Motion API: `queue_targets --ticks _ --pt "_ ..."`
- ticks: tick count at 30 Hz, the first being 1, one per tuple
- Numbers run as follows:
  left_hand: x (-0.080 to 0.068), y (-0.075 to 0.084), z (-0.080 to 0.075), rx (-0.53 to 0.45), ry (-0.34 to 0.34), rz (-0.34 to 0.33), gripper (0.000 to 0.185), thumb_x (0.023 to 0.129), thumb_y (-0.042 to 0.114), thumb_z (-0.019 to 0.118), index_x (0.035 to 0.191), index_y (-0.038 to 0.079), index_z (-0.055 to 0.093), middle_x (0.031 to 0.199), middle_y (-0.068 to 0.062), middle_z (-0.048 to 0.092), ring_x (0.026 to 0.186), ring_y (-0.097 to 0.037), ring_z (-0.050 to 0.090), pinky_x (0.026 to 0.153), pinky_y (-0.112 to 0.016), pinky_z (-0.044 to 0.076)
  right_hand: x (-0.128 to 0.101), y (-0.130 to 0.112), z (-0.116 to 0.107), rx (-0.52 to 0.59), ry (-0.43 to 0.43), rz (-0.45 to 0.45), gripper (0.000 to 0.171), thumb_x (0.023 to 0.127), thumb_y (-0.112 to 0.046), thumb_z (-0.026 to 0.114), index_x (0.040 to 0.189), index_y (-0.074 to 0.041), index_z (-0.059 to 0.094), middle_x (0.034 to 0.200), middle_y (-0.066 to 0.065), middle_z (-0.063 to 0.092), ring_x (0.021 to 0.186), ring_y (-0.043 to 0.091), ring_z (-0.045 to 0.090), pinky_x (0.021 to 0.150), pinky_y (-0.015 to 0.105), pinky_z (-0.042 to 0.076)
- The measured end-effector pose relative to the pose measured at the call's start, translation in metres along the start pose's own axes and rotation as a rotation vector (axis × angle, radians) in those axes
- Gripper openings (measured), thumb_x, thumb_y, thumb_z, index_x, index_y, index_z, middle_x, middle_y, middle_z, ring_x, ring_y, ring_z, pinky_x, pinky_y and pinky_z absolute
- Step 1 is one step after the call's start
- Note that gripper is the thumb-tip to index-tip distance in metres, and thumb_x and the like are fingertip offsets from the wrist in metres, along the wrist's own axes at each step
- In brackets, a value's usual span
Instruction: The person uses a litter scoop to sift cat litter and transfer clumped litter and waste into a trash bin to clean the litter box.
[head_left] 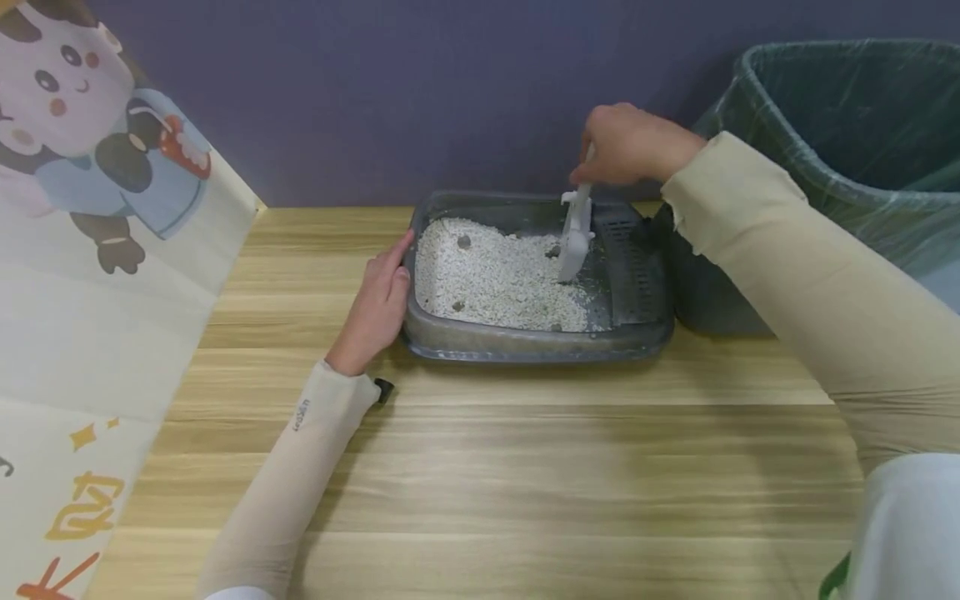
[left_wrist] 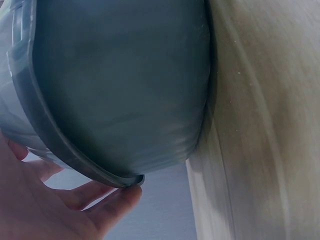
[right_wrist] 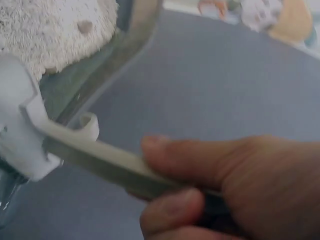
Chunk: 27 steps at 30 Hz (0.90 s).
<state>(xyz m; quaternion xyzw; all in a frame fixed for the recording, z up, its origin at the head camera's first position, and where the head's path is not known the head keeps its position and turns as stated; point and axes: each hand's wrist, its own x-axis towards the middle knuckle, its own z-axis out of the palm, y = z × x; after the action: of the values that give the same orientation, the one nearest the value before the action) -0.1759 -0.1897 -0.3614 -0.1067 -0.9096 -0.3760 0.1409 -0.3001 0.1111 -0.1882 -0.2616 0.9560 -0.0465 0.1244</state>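
Note:
A grey litter box (head_left: pixel 540 346), partly filled with pale pellet litter (head_left: pixel 495 279), stands on the wooden surface against the wall. Several small dark clumps lie in the litter. My left hand (head_left: pixel 381 304) rests against the box's left end. In the left wrist view its fairly straight fingers (left_wrist: pixel 117 202) touch the rim (left_wrist: pixel 55 142). My right hand (head_left: pixel 626 143) grips the handle of a white litter scoop (head_left: pixel 576 237), thumb along the handle in the right wrist view. The scoop's head points down over the litter's right edge, beside the slotted panel (head_left: pixel 630 271).
To the right stands a dark bin (head_left: pixel 787 158) lined with a clear bag, close by the box and under my right forearm. A blue-grey wall (head_left: pixel 420 100) rises behind. On the left is a white panel (head_left: pixel 97 333) with cartoon prints.

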Motion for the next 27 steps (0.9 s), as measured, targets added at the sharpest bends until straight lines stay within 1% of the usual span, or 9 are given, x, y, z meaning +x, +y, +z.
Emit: queue_targets --ticks 2,4,10,14,16,19,23,26,27 --pt "0.0 0.001 0.0 0.001 -0.001 -0.002 0.049 0.102 0.024 0.025 0.151 0.021 0.025 0.148 -0.01 0.034 0.134 -0.024 0.029 0.111 -0.042 0.023 0.001 0.014 0.0 0.015 -0.003 0.011 0.041 0.093 -0.029 0.058 0.109 0.008 0.064 0.105 0.023 0.057 0.077 0.03 0.052 0.06 0.04 0.045" --pt "0.0 0.001 -0.001 0.0 -0.005 -0.005 0.049 0.102 0.024 0.026 0.151 0.021 0.025 0.149 -0.01 0.033 0.134 -0.024 0.029 0.111 -0.043 0.023 -0.001 0.026 0.003 0.032 0.009 0.015 0.045 0.094 -0.034 0.056 0.111 0.007 0.064 0.105 0.022 0.057 0.071 0.027 0.049 0.056 0.038 0.042" --pt "0.0 -0.001 -0.003 0.001 -0.013 -0.013 0.049 0.102 0.025 0.026 0.151 0.021 0.025 0.149 -0.01 0.032 0.135 -0.025 0.027 0.111 -0.043 0.022 -0.014 0.046 0.017 0.144 0.069 0.042 0.046 0.096 -0.039 0.052 0.115 0.001 0.063 0.06 0.01 0.057 0.046 0.02 0.048 0.047 0.034 0.042" --pt "-0.001 0.0 -0.004 0.005 -0.013 -0.013 0.049 0.102 0.025 0.026 0.151 0.021 0.025 0.149 -0.011 0.032 0.134 -0.026 0.028 0.111 -0.043 0.022 -0.019 0.048 0.028 0.236 0.094 0.112 0.055 0.094 -0.044 0.052 0.121 0.003 0.059 0.051 0.006 0.049 0.042 0.018 0.045 0.044 0.034 0.041" --pt "-0.001 -0.001 -0.004 0.009 -0.01 -0.015 0.049 0.102 0.025 0.025 0.151 0.021 0.025 0.149 -0.011 0.032 0.134 -0.026 0.028 0.111 -0.042 0.022 -0.02 0.048 0.036 0.271 0.064 0.147 0.059 0.093 -0.047 0.052 0.122 0.004 0.059 0.053 0.005 0.05 0.043 0.018 0.046 0.045 0.034 0.041" --pt "-0.003 0.0 -0.004 0.012 -0.009 -0.021 0.049 0.102 0.026 0.025 0.151 0.021 0.025 0.149 -0.012 0.032 0.134 -0.026 0.028 0.111 -0.042 0.022 -0.023 0.048 0.046 0.215 -0.033 0.152 0.058 0.092 -0.047 0.054 0.117 0.004 0.062 0.06 0.008 0.056 0.047 0.019 0.05 0.051 0.036 0.043" --pt "-0.002 -0.001 -0.007 0.012 -0.009 -0.012 0.049 0.102 0.025 0.026 0.151 0.02 0.026 0.149 -0.013 0.032 0.134 -0.027 0.028 0.111 -0.043 0.021 -0.023 0.047 0.054 0.077 -0.148 0.103 0.053 0.094 -0.041 0.055 0.115 0.007 0.063 0.095 0.022 0.064 0.078 0.03 0.06 0.068 0.045 0.047" --pt "-0.002 -0.001 -0.009 0.014 -0.007 0.001 0.049 0.102 0.024 0.027 0.15 0.017 0.026 0.15 -0.012 0.032 0.135 -0.028 0.027 0.111 -0.042 0.02 -0.016 0.048 0.061 0.029 -0.177 0.078 0.051 0.097 -0.038 0.05 0.119 0.008 0.058 0.11 0.026 0.059 0.093 0.035 0.057 0.074 0.049 0.046" --pt "-0.002 -0.002 -0.01 0.016 -0.007 0.001 0.049 0.102 0.024 0.027 0.15 0.017 0.026 0.15 -0.012 0.031 0.135 -0.029 0.027 0.112 -0.042 0.02 -0.013 0.049 0.065 0.026 -0.182 0.07 0.049 0.099 -0.037 0.047 0.12 0.007 0.057 0.107 0.024 0.059 0.092 0.035 0.056 0.074 0.049 0.045"
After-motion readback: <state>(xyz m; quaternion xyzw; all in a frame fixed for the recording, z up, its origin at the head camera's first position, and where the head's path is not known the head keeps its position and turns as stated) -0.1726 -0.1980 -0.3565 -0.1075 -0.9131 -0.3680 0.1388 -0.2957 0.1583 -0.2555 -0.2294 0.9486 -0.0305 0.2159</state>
